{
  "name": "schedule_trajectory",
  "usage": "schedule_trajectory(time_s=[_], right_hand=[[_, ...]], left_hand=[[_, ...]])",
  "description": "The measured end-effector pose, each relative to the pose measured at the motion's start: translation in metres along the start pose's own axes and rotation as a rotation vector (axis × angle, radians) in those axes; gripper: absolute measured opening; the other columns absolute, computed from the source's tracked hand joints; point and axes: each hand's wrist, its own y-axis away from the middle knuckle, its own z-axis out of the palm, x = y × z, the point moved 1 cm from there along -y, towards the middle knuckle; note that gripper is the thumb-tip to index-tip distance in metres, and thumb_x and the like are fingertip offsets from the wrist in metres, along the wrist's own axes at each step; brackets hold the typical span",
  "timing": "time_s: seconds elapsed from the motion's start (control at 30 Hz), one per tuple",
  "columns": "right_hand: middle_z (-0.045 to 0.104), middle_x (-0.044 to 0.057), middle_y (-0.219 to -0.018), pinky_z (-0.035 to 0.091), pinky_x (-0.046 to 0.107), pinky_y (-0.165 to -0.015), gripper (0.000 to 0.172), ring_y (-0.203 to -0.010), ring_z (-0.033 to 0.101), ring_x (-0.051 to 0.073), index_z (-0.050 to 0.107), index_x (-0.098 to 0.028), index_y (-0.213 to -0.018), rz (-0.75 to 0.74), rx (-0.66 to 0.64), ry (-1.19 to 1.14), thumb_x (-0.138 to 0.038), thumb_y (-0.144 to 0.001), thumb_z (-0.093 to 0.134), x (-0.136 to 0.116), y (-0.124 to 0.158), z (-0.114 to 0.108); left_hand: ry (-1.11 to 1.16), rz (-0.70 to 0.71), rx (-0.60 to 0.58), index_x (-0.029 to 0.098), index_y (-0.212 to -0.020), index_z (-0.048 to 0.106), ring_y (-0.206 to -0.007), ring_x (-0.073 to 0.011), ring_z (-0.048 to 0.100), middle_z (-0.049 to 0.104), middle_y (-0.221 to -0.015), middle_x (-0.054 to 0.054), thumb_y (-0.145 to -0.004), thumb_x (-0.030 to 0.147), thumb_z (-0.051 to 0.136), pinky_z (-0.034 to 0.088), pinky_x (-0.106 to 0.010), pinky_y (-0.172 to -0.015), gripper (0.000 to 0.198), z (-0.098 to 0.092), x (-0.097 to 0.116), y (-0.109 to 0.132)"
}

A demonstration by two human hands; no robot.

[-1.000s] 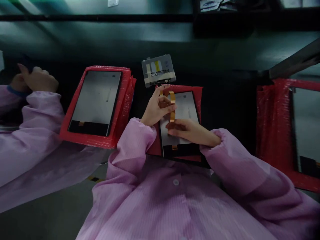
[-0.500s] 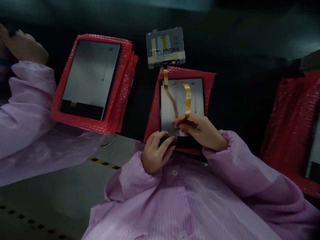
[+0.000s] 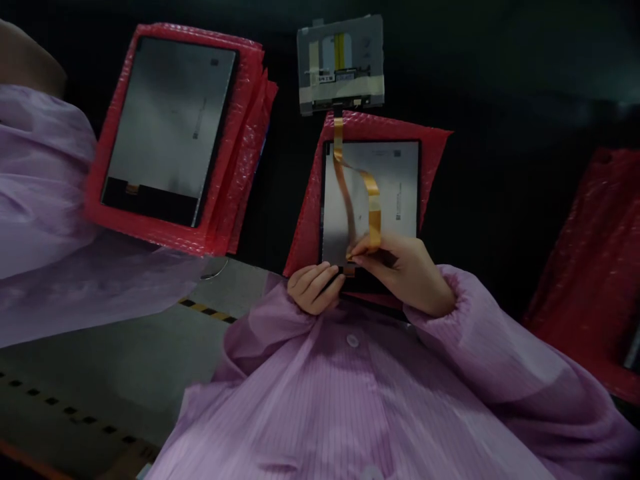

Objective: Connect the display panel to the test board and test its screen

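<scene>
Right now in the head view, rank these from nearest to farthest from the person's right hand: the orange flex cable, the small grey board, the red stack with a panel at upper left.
From the right hand:
1. Orange flex cable, pinched in its fingertips, over the centre panel.
2. Small grey board, straight ahead at the cable's far end.
3. Red stack with a panel, upper left, beside another person's sleeve.

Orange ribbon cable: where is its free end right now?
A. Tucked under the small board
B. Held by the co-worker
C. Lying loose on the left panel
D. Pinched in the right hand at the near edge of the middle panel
D: the right hand pinches the ribbon cable at the middle panel's near edge, with the left hand beside it.
</scene>
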Motion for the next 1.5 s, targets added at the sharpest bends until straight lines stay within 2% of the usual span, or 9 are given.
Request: schedule_trajectory(time_s=[0.07, 0.23, 0.33, 0.57, 0.8, 0.97, 1.17, 1.33, 1.5], right_hand=[[0.066, 0.003, -0.085, 0.048, 0.03, -0.071, 0.006, -0.079, 0.06, 0.016, 0.065, -0.015, -0.086, -0.021, -0.029, 0.042, -0.019, -0.086, 0.061, -0.001, 0.001, 0.0], [0.061, 0.003, -0.074, 0.043, 0.028, -0.061, 0.007, -0.071, 0.054, 0.015, 0.066, -0.015, -0.084, -0.07, -0.085, 0.169, -0.02, -0.086, 0.062, -0.003, 0.003, 0.0], [0.062, 0.003, -0.073, 0.044, 0.029, -0.064, 0.009, -0.074, 0.053, 0.016, 0.064, -0.016, -0.08, -0.12, -0.093, 0.198, -0.021, -0.087, 0.06, -0.002, 0.003, 0.002], [0.064, 0.003, -0.078, 0.046, 0.029, -0.067, 0.007, -0.078, 0.054, 0.017, 0.061, -0.017, -0.08, -0.169, -0.097, 0.223, -0.019, -0.087, 0.06, -0.001, 0.002, 0.004], [0.062, 0.002, -0.073, 0.045, 0.027, -0.065, 0.012, -0.074, 0.051, 0.015, 0.056, -0.017, -0.075, -0.224, -0.068, 0.276, -0.014, -0.086, 0.059, -0.004, 0.003, 0.005], [0.063, 0.002, -0.077, 0.046, 0.028, -0.07, 0.009, -0.077, 0.053, 0.015, 0.06, -0.017, -0.079, -0.207, -0.112, 0.231, -0.013, -0.087, 0.058, -0.005, 0.002, 0.003], [0.063, 0.004, -0.082, 0.047, 0.03, -0.072, 0.01, -0.081, 0.055, 0.017, 0.064, -0.015, -0.085, -0.194, -0.148, 0.259, -0.011, -0.087, 0.055, -0.007, 0.003, -0.001], [0.064, 0.004, -0.079, 0.046, 0.03, -0.071, 0.011, -0.079, 0.054, 0.017, 0.063, -0.015, -0.083, -0.198, -0.176, 0.258, -0.01, -0.087, 0.054, -0.007, 0.003, -0.001], [0.064, 0.003, -0.081, 0.046, 0.031, -0.074, 0.014, -0.08, 0.053, 0.017, 0.061, -0.016, -0.084, -0.221, -0.226, 0.196, -0.009, -0.088, 0.049, -0.006, 0.001, -0.001]], left_hand=[[-0.007, -0.005, 0.011, 0.027, -0.088, 0.068, -0.074, -0.0125, 0.067, 0.073, -0.077, 0.001, -0.092, 0.033, 0.041, 0.052, -0.024, -0.066, 0.028, 0.005, -0.002, 0.01], [0.034, -0.126, -0.216, 0.029, -0.081, 0.07, -0.059, -0.014, 0.066, 0.072, -0.066, 0.0, -0.092, 0.053, 0.031, 0.047, -0.027, -0.054, 0.047, 0.009, -0.004, 0.031], [-0.008, -0.104, -0.172, 0.03, -0.081, 0.07, -0.059, -0.0138, 0.066, 0.072, -0.066, 0.001, -0.092, 0.051, 0.03, 0.046, -0.027, -0.053, 0.046, 0.007, -0.003, 0.034], [0.144, -0.074, -0.068, 0.032, -0.102, 0.067, -0.071, -0.0124, 0.069, 0.075, -0.079, 0.003, -0.092, 0.038, 0.044, 0.048, -0.024, -0.062, 0.026, 0.005, -0.004, 0.018], [-0.045, 0.065, 0.057, 0.026, -0.081, 0.068, -0.076, -0.0117, 0.069, 0.075, -0.082, 0.002, -0.09, 0.029, 0.045, 0.049, -0.023, -0.063, 0.026, 0.005, -0.003, 0.001], [-0.071, 0.073, 0.096, 0.026, -0.077, 0.068, -0.073, -0.0108, 0.068, 0.074, -0.079, 0.002, -0.091, 0.028, 0.041, 0.048, -0.022, -0.061, 0.031, 0.007, -0.004, 0.0], [0.06, -0.038, -0.082, 0.033, -0.099, 0.068, -0.063, -0.0141, 0.068, 0.074, -0.075, 0.002, -0.092, 0.045, 0.039, 0.047, -0.027, -0.055, 0.032, 0.008, -0.005, 0.028], [0.154, -0.056, -0.163, 0.034, -0.101, 0.068, -0.065, -0.0144, 0.067, 0.074, -0.076, 0.002, -0.091, 0.05, 0.039, 0.047, -0.027, -0.057, 0.035, 0.009, -0.008, 0.039], [0.047, -0.002, 0.001, 0.033, -0.095, 0.069, -0.068, -0.015, 0.068, 0.074, -0.078, 0.002, -0.09, 0.044, 0.042, 0.047, -0.027, -0.056, 0.029, 0.008, -0.006, 0.026]])
